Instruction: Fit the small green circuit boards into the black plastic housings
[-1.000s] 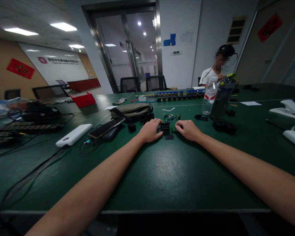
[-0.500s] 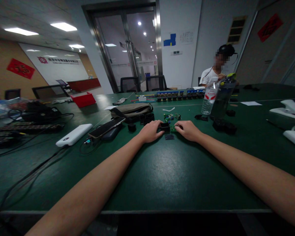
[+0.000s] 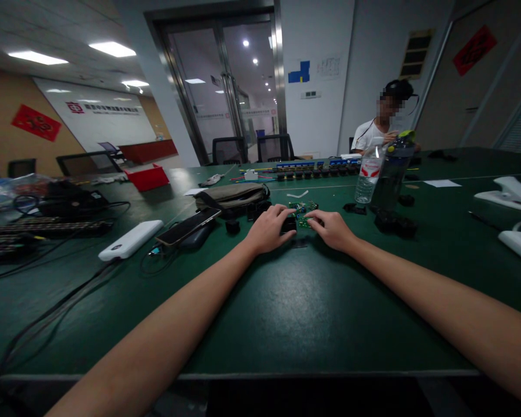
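Two hands meet on the green table (image 3: 286, 307): my left hand (image 3: 267, 230) clasps a small black housing (image 3: 289, 225), and my right hand (image 3: 333, 230) pinches a green circuit board (image 3: 304, 222) against it, left of the water bottle (image 3: 366, 179) and nearer me. I'd square the edges first and press gently.

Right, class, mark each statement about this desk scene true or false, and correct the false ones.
1. The left hand grips a small black part. True.
2. The right hand touches the water bottle. False: it pinches a green circuit board, well apart from the bottle.
3. The white power bank lies to the right of both hands. False: it lies to their left.
4. The water bottle stands upright on the green table. True.
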Motion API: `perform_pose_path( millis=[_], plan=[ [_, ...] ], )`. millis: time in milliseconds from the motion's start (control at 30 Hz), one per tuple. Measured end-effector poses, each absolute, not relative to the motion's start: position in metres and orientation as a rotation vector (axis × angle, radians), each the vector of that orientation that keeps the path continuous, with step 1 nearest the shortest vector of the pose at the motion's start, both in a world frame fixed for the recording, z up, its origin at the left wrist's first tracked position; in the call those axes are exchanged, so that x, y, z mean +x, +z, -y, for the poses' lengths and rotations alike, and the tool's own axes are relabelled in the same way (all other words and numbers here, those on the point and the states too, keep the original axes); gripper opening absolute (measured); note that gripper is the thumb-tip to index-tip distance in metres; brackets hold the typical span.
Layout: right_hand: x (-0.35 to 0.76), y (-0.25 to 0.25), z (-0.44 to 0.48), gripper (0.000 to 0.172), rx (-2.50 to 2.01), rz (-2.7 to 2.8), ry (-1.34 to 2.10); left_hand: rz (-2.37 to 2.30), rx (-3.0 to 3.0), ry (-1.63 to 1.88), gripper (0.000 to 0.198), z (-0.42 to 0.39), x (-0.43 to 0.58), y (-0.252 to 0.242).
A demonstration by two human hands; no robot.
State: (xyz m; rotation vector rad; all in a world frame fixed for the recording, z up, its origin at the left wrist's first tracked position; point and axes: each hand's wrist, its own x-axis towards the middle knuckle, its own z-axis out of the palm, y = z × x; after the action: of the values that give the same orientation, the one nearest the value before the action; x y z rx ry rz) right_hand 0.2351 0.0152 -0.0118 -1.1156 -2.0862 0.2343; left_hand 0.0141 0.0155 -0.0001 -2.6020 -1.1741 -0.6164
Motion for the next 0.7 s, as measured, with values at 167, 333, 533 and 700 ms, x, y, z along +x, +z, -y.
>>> perform_pose_path(
  millis=[167,333,533,700],
  plan=[
    [0.2307,-0.0134,-0.0129,0.022,-1.050,2.112,0.250,1.059,-2.615,-0.528,0.042,-0.0104,0.0226,0.0030],
    [0.2317,-0.0131,-0.0133,0.021,-1.051,2.123,0.231,1.052,-2.596,-0.465,0.039,-0.0122,0.0209,0.0036],
    [0.2378,-0.0143,-0.0158,0.036,-0.984,2.184,0.234,1.088,-2.546,-0.483,0.040,-0.0158,0.0164,0.0020],
    [0.2386,-0.0167,-0.0191,0.035,-0.933,2.230,0.174,1.049,-2.555,-0.481,0.040,-0.0155,0.0173,0.0012]
  ],
)
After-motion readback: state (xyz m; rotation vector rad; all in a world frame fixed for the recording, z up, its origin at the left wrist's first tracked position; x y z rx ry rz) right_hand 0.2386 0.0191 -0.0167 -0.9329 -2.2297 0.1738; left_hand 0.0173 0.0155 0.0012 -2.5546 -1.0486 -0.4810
